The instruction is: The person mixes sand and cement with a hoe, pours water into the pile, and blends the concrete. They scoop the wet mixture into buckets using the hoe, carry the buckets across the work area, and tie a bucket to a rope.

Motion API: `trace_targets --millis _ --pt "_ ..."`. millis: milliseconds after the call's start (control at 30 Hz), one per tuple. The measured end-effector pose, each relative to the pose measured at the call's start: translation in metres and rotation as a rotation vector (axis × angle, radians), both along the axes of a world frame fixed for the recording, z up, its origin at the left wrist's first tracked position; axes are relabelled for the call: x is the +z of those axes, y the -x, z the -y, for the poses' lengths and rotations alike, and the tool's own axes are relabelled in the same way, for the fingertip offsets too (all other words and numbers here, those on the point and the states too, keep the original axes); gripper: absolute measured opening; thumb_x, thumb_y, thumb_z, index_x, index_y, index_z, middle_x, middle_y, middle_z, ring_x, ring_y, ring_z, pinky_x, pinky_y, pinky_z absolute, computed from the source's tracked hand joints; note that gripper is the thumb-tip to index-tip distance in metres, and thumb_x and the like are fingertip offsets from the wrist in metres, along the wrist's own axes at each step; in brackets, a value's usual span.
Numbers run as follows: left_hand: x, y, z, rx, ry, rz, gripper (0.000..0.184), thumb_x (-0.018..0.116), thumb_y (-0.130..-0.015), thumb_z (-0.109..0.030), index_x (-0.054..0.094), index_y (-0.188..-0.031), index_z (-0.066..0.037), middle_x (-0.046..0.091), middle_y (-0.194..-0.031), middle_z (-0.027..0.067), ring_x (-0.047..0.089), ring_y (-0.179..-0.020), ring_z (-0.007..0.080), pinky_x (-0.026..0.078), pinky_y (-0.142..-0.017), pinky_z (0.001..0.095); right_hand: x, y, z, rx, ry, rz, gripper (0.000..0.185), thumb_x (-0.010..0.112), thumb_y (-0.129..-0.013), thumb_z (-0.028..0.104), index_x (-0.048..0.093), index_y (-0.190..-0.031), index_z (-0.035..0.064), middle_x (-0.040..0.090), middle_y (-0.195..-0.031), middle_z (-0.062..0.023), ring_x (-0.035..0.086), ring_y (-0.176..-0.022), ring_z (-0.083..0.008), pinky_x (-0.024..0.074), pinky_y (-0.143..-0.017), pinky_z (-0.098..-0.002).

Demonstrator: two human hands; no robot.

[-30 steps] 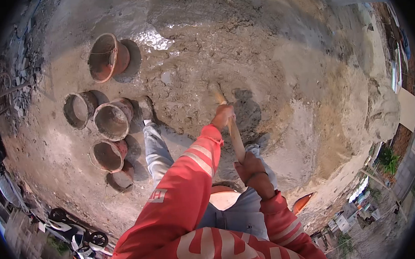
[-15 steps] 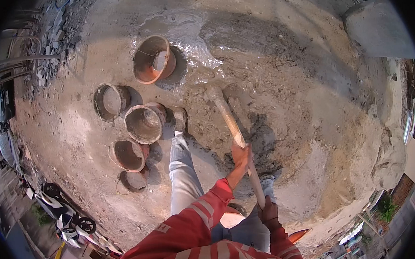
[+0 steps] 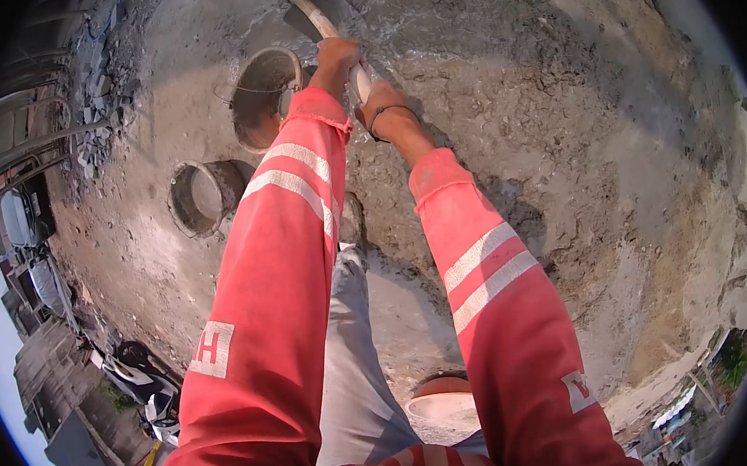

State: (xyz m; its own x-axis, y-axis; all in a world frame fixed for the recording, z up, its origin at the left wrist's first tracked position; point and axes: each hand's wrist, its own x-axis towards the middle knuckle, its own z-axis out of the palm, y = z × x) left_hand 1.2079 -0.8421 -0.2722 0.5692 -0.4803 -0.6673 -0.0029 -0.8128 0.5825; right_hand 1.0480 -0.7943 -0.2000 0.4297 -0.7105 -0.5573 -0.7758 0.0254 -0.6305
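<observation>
My left hand (image 3: 339,55) is wrapped round the wooden handle of a hoe (image 3: 313,16), on the part nearer the blade. Closer to me, my right hand (image 3: 382,104) grips the same handle, a dark band round its wrist. The hoe reaches out to the top of the view, where its dark, flat blade lies at the wet edge of the grey mortar (image 3: 485,95). Just left of my left hand stands a large mud-stained bucket (image 3: 252,111) with a wire handle. A smaller bucket (image 3: 202,197) sits below it. My left sleeve hides the ground farther down.
My shoe (image 3: 351,217) rests at the mortar's left edge. An orange-rimmed container (image 3: 441,388) is between my legs. Broken stones (image 3: 99,88) lie at the upper left, and a parked motorcycle (image 3: 145,379) stands at the lower left.
Both hands have moved up and away from my body with the hoe. Its head has shifted from the mortar's middle to the far upper left. My left arm now covers several buckets.
</observation>
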Motion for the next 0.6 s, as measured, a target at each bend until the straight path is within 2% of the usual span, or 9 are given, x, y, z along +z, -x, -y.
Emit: trace_targets --millis 67,133,200,267,300,400,467,533,600 --pt "0.031 0.042 -0.009 0.24 0.061 -0.205 0.014 0.055 -0.086 0.001 0.051 -0.091 0.012 0.061 -0.07 0.0172 0.064 -0.054 0.0282 0.053 -0.044 0.0417 0.021 0.03 -0.015 0.02 -0.078 -0.084 0.04 0.072 -0.078 0.022 0.059 -0.108 -0.0011 0.066 -0.105 -0.0244 0.063 -0.101 -0.0405 0.0509 -0.086 -0.0465" --pt "0.037 0.089 -0.022 0.366 0.085 -0.275 0.012 0.051 -0.087 0.002 0.052 -0.095 0.01 0.059 -0.069 0.0164 0.061 -0.051 0.0281 0.051 -0.041 0.0418 0.044 0.079 -0.021 0.061 -0.076 -0.159 0.04 0.072 -0.077 0.022 0.059 -0.108 -0.0002 0.066 -0.104 -0.0233 0.063 -0.101 -0.0402 0.0512 -0.086 -0.0469" --pt "0.034 0.135 -0.044 0.324 0.023 -0.302 0.012 0.051 -0.087 0.001 0.053 -0.096 0.009 0.058 -0.069 0.0163 0.059 -0.05 0.0273 0.051 -0.041 0.0416 0.064 0.133 -0.038 0.099 -0.093 -0.23 0.041 0.073 -0.077 0.021 0.058 -0.109 0.0006 0.067 -0.102 -0.0219 0.063 -0.1 -0.0406 0.0518 -0.084 -0.0473" --pt "0.006 0.182 -0.076 0.467 0.082 -0.479 0.009 0.053 -0.086 -0.001 0.054 -0.089 0.008 0.057 -0.067 0.0159 0.059 -0.049 0.0256 0.051 -0.041 0.0408 0.087 0.188 -0.065 0.173 -0.112 -0.318 0.041 0.072 -0.078 0.022 0.056 -0.111 0.0035 0.067 -0.103 -0.0209 0.064 -0.099 -0.0393 0.0536 -0.082 -0.047" --pt "0.005 0.211 -0.095 0.457 0.01 -0.442 0.009 0.054 -0.086 -0.001 0.054 -0.087 0.008 0.057 -0.066 0.015 0.059 -0.049 0.0249 0.05 -0.041 0.04 0.099 0.22 -0.083 0.213 -0.103 -0.383 0.04 0.071 -0.08 0.022 0.056 -0.113 0.0061 0.067 -0.105 -0.0205 0.066 -0.098 -0.0376 0.0549 -0.081 -0.0463" --pt "-0.008 0.29 -0.143 0.463 0.001 -0.445 0.008 0.055 -0.085 -0.001 0.054 -0.086 0.006 0.055 -0.064 0.011 0.056 -0.046 0.0216 0.047 -0.039 0.0357 0.141 0.314 -0.134 0.212 -0.185 -0.43 0.047 0.072 -0.076 0.019 0.048 -0.115 0.0061 0.067 -0.093 -0.0225 0.064 -0.088 -0.0432 0.0526 -0.075 -0.0499" --pt "0.037 0.34 -0.172 0.621 0.061 -0.591 0.01 0.055 -0.088 -0.003 0.05 -0.081 0.002 0.05 -0.06 0.0076 0.051 -0.042 0.018 0.043 -0.037 0.0317 0.172 0.362 -0.175 0.182 -0.181 -0.453 0.044 0.072 -0.078 0.021 0.048 -0.112 0.0075 0.066 -0.087 -0.0227 0.064 -0.082 -0.0442 0.0518 -0.071 -0.0519" --pt "0.077 0.39 -0.206 0.632 0.033 -0.625 0.009 0.057 -0.088 -0.003 0.049 -0.086 0.0 0.05 -0.062 0.0062 0.048 -0.043 0.0161 0.041 -0.037 0.0311 0.196 0.405 -0.218 0.112 -0.147 -0.434 0.039 0.071 -0.079 0.021 0.049 -0.108 0.0081 0.066 -0.08 -0.0222 0.064 -0.076 -0.0441 0.0511 -0.067 -0.0529" --pt "0.103 0.435 -0.242 0.688 0.12 -0.716 0.011 0.055 -0.089 -0.002 0.046 -0.094 -0.004 0.048 -0.065 0.0051 0.045 -0.044 0.0147 0.039 -0.037 0.0307 0.212 0.449 -0.249 0.1 -0.181 -0.41 0.036 0.071 -0.078 0.02 0.05 -0.105 0.0084 0.065 -0.077 -0.0211 0.064 -0.073 -0.043 0.0511 -0.065 -0.0521"
